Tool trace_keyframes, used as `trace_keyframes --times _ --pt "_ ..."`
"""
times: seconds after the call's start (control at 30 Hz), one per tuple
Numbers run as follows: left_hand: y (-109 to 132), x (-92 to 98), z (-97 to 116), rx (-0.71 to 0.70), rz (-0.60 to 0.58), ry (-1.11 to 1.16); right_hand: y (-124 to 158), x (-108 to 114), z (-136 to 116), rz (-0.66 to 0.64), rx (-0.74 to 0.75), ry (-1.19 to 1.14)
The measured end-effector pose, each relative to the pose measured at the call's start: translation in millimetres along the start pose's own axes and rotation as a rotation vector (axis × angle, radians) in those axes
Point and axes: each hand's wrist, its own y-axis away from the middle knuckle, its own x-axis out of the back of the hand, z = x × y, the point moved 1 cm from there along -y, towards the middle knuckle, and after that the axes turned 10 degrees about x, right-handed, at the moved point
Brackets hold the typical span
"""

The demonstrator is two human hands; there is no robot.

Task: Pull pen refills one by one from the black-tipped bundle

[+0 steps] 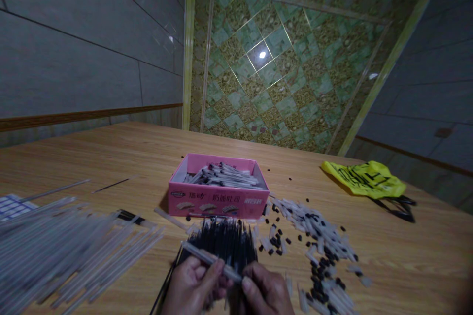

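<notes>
Just in front of me, my left hand (pixel 197 280) is closed around a whitish translucent pen barrel (pixel 212 262), thumb on top. The barrel slants down to the right. My right hand (pixel 266 288) pinches its lower right end, and any small part between those fingertips is hidden. Beneath and behind both hands lies a thick bundle of thin black pen refills (pixel 225 238). Beyond it stands a pink box (pixel 218 202) holding a pile of whitish pens (pixel 225 176) with dark ends.
Many long clear tubes (pixel 66 251) lie at left, beside a blue-and-white checked piece (pixel 16 206). At right are scattered clear short pieces (pixel 314 226) and small black plugs (pixel 321 270). A yellow bag (pixel 365 179) with black straps lies farther right on the wooden table (pixel 295 162).
</notes>
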Motion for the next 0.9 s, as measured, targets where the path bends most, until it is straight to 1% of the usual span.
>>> trace_keyframes --times 0.13,0.17,0.2,0.23,0.27,0.33,0.4,0.47,0.53,0.6,0.63,0.67,0.8,0.83,0.9 --pt "4 -2.8 5 -0.045 -0.063 -0.034 4 -3 13 0.097 -0.283 -0.223" --pt "5 -3.4 7 -0.039 -0.072 -0.037 4 -4 14 0.122 -0.328 -0.249" --pt "6 -3.7 8 -0.028 -0.069 -0.03 4 -4 13 0.136 -0.339 -0.242" --pt "7 -3.6 10 -0.016 -0.055 -0.015 3 -5 11 0.138 -0.315 -0.206" --pt "7 -3.3 12 -0.007 -0.036 0.004 2 -4 7 0.129 -0.257 -0.153" --pt "7 -2.2 15 0.001 0.002 0.041 -1 -3 -1 0.091 -0.069 -0.015" --pt "6 -1.5 15 0.01 0.006 0.055 -3 0 -8 0.06 0.111 0.134" --pt "5 -1.2 12 0.019 0.01 0.047 -4 3 -12 0.038 0.199 0.254" --pt "3 -1.3 8 0.023 0.015 0.039 -4 6 -13 -0.045 0.214 0.347" --pt "2 -1.3 6 0.025 0.02 0.038 -3 8 -12 -0.138 0.189 0.397" --pt "2 -1.2 5 0.022 0.021 0.039 -3 8 -11 -0.149 0.182 0.413" --pt "2 -1.0 6 0.017 0.021 0.038 -3 8 -11 -0.135 0.181 0.415" --pt "5 -1.3 8 0.005 0.02 0.037 -1 4 -11 -0.005 0.222 0.363" --pt "5 -1.9 8 0.01 0.021 0.043 -1 3 -12 -0.003 0.215 0.352" --pt "6 -3.0 8 0.016 0.026 0.048 -1 2 -11 -0.02 0.145 0.317"
